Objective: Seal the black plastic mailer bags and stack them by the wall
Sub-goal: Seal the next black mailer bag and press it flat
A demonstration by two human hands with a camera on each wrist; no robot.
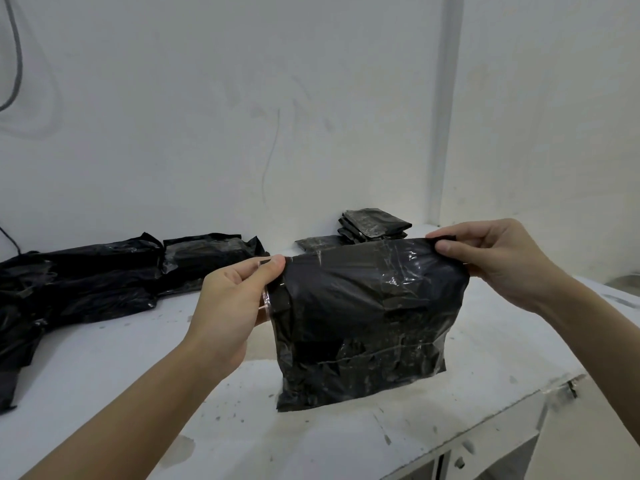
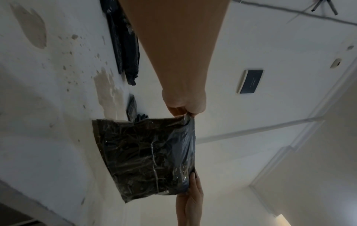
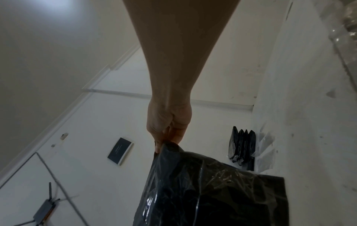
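Below both grips, mailer bag (image 1: 367,317) hanging

Both bare forearms reach forward over the white table (image 1: 104,368), its near edge under the elbows. The left hand (image 1: 232,301) is raised above the tabletop, palm turned toward the person, thumb and curled forefinger pinching the upper left corner of the black mailer bag (image 1: 367,317). The right hand (image 1: 491,258) is at about the same height above the table, wrist bent, back of the hand up, fingertips and thumb pinched on the bag's upper right corner. The hands are well apart, one at each end of the bag's top edge. In the right wrist view the fingers (image 3: 170,133) curl tightly together.
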